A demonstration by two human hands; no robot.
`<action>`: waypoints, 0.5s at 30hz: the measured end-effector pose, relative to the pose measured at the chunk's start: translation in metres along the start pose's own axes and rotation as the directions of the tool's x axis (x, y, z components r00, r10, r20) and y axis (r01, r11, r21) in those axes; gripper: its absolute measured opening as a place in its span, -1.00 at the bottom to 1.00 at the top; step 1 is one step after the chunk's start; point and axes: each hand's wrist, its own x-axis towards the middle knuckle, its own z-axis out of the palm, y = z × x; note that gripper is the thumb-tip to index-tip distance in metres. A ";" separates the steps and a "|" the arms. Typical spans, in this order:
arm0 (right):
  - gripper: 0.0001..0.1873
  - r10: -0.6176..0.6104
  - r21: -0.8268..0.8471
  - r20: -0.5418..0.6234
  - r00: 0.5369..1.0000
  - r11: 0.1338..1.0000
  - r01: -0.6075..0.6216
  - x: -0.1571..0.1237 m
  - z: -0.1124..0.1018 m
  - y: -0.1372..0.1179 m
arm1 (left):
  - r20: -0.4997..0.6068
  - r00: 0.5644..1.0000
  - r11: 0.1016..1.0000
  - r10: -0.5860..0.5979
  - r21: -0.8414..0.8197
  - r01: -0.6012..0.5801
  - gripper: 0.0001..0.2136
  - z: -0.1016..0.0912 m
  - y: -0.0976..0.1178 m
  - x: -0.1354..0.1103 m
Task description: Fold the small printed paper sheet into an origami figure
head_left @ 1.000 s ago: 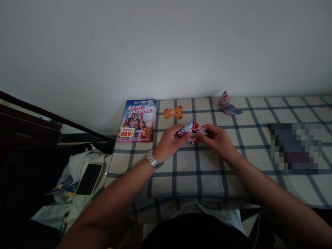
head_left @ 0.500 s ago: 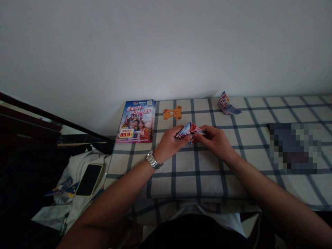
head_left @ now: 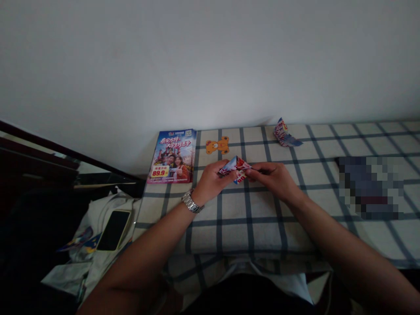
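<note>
My left hand (head_left: pixel 210 181) and my right hand (head_left: pixel 272 179) together pinch a small folded piece of printed paper (head_left: pixel 235 166), red, white and blue, just above the checked tablecloth (head_left: pixel 249 218). Left fingers grip its left end, right fingers its right end. A silver watch (head_left: pixel 191 202) sits on my left wrist. Another folded piece of the same printed paper (head_left: pixel 285 133) lies near the wall, beyond my right hand.
A colourful leaflet marked 89.9 (head_left: pixel 173 155) lies at the table's back left corner, an orange bear cut-out (head_left: pixel 218 145) beside it. A pixelated dark patch (head_left: pixel 370 186) covers part of the right side. Left of the table, a phone (head_left: pixel 113 229) rests on white cloth.
The folded paper has been pressed flatter and narrower between my fingers, and both hands have shifted slightly left.
</note>
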 end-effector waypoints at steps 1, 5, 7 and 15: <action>-0.62 0.003 -0.006 0.005 1.000 1.000 -0.003 0.000 -0.001 -0.001 | 0.000 1.000 1.000 -0.004 -0.006 0.004 -0.70 0.000 0.000 0.000; -0.59 -0.020 -0.010 0.082 0.996 1.000 0.021 0.000 -0.004 -0.005 | -0.004 1.000 1.000 0.001 -0.002 -0.001 -0.69 -0.001 0.001 0.001; -0.59 -0.029 -0.025 0.080 0.996 0.999 0.031 0.000 -0.005 -0.006 | 0.001 1.000 1.000 -0.005 0.001 0.005 -0.69 -0.002 0.001 0.000; -0.67 -0.005 0.095 0.031 0.999 0.996 0.002 -0.001 0.000 -0.001 | -0.051 0.996 0.982 0.067 0.180 -0.057 -0.74 -0.002 0.003 -0.001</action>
